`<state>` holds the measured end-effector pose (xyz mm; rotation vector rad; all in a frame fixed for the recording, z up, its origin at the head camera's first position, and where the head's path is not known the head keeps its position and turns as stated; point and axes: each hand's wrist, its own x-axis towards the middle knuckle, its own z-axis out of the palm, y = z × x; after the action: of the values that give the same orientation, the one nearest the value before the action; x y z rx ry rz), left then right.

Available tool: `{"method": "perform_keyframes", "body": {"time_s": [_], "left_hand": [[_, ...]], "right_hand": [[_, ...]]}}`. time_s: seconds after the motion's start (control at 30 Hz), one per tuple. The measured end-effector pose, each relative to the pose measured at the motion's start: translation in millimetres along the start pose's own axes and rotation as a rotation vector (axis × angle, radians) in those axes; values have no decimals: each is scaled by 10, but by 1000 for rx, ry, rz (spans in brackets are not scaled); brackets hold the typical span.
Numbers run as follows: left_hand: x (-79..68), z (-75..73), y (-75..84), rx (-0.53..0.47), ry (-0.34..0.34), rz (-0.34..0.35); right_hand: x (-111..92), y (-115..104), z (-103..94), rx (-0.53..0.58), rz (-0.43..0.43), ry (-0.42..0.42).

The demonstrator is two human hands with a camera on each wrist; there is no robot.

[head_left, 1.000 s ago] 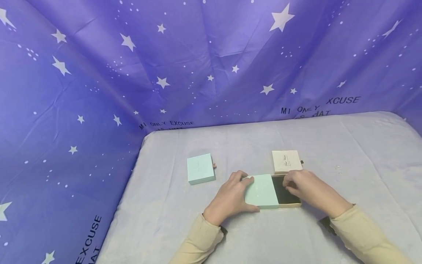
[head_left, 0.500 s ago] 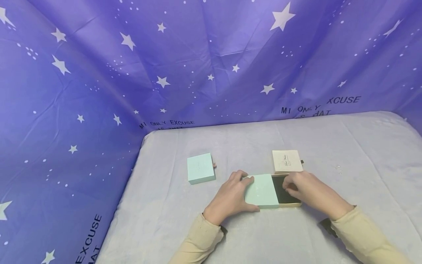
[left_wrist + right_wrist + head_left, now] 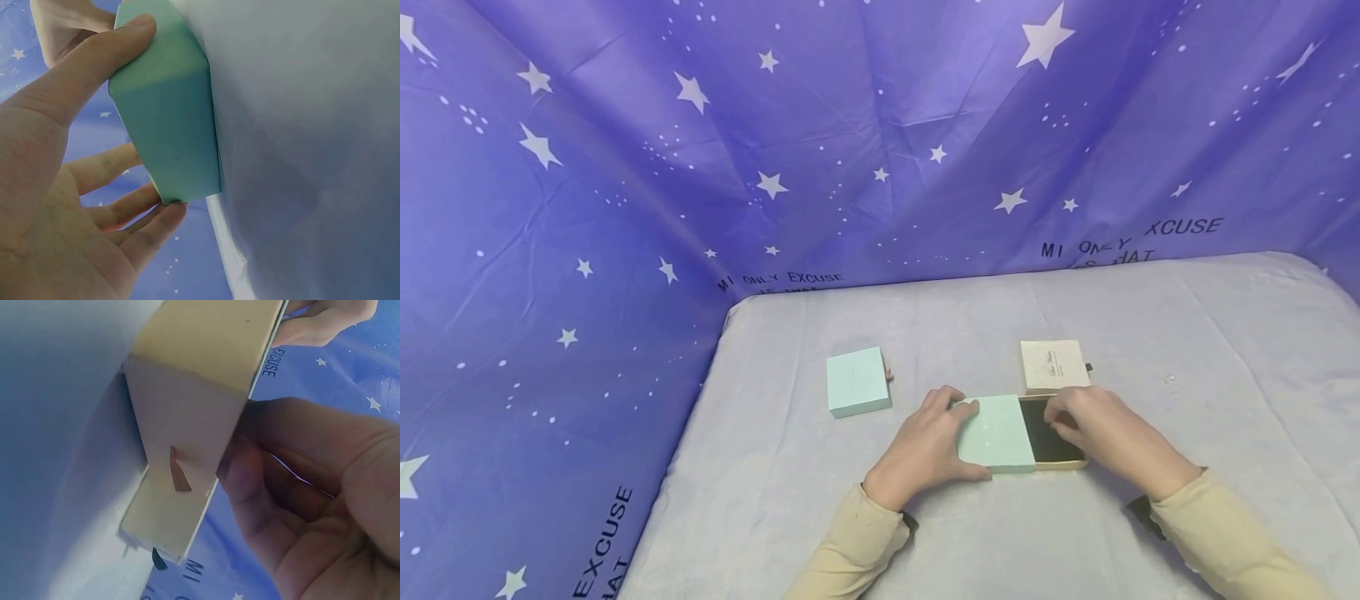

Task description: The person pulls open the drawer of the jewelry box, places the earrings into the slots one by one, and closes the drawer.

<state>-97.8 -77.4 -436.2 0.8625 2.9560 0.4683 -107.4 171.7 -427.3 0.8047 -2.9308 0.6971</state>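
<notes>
Head cam: left hand [image 3: 921, 450] has thumb and fingers wide around the mint box [image 3: 1000, 437]. Right hand [image 3: 1101, 429] curls its fingers into the box's open drawer [image 3: 1062, 466]; a cream box [image 3: 1051, 362] sits just past them. Left wrist: thumb and fingertips grip opposite sides. Right wrist: ribbon tab [image 3: 180, 475] near the fingers, tips hidden, so can't tell if they've got anything.

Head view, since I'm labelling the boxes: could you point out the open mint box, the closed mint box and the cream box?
Open mint box [image 3: 1002, 435]: head view, top of its cover.
Closed mint box [image 3: 857, 380]: head view, top face.
Cream box [image 3: 1051, 365]: head view, printed top face.
</notes>
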Motion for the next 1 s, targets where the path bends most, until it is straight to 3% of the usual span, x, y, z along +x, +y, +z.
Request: {"method": "perform_keyframes", "body": {"time_s": [0.27, 1.0], "left_hand": [[2, 8, -4, 6, -2, -1], [11, 30, -17, 10, 1, 8]], "right_hand": [[65, -15, 57, 48, -35, 26], [63, -27, 106, 5, -50, 70]]}}
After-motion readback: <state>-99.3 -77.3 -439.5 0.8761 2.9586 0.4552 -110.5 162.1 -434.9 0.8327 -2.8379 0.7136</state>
